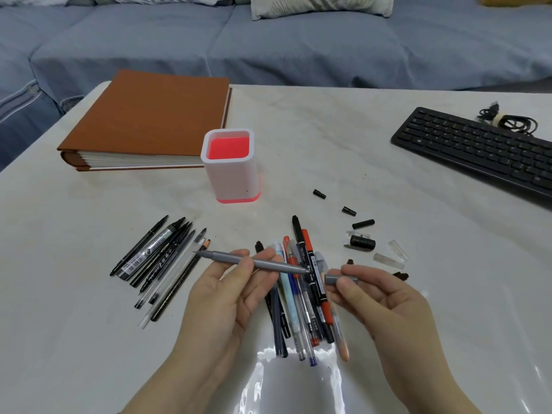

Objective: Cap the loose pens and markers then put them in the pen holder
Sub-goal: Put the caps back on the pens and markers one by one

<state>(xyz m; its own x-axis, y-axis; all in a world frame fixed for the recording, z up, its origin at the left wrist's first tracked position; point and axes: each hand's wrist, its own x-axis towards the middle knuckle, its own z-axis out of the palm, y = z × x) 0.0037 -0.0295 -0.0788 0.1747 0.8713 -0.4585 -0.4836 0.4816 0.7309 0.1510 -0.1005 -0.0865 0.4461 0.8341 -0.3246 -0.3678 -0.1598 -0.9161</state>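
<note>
My left hand [230,291] pinches a thin grey pen [263,264] above the table, its bare tip pointing left. My right hand [385,297] pinches the matching grey cap [340,279] just off the pen's right end, a small gap between them. Under both hands lies a heap of several pens and markers [307,297]. A second row of several black and clear pens [161,261] lies to the left. Loose black and clear caps [363,234] are scattered to the right. The white pen holder [230,174] with a pink inside stands upright behind, with nothing in it.
A thick brown album [149,121] lies at the back left, close to the holder. A black keyboard [478,147] and a coiled cable [510,121] sit at the right. A blue sofa [268,46] runs behind the white table [343,138].
</note>
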